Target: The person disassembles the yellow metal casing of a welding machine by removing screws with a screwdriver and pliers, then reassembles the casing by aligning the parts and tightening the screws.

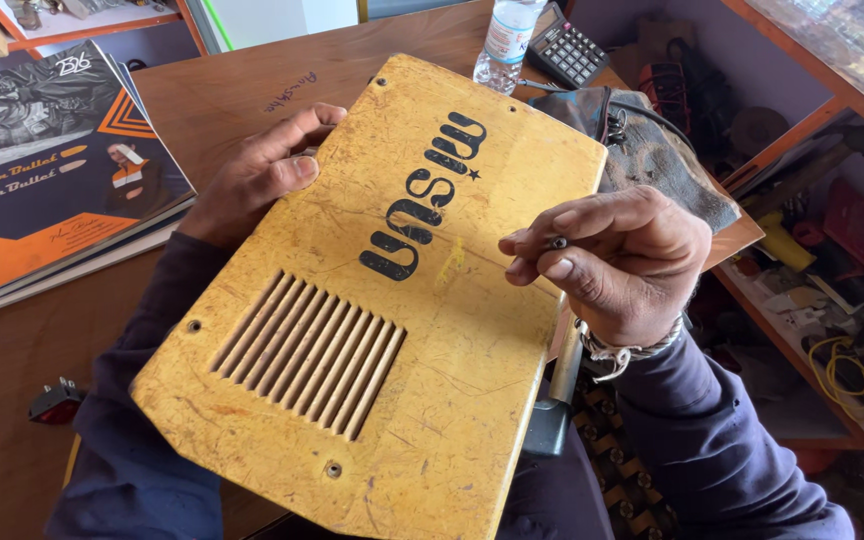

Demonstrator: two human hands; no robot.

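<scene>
Steadying scratched yellow vented metal cover panel [372, 300] with my left hand [257, 175]; right hand [617, 260] fingers [552, 268] pinch small dark screw [558, 243]; seating it needs careful hole alignment.

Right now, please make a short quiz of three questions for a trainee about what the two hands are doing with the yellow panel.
1. True or false: the left hand grips an edge of the yellow panel.
2. What does the right hand pinch? A) a small screw B) a pen C) a coin
3. What feature is cut into the panel's lower half?

Key:
1. True.
2. A, the small screw sits between the fingertips.
3. A row of vent slots.
</scene>
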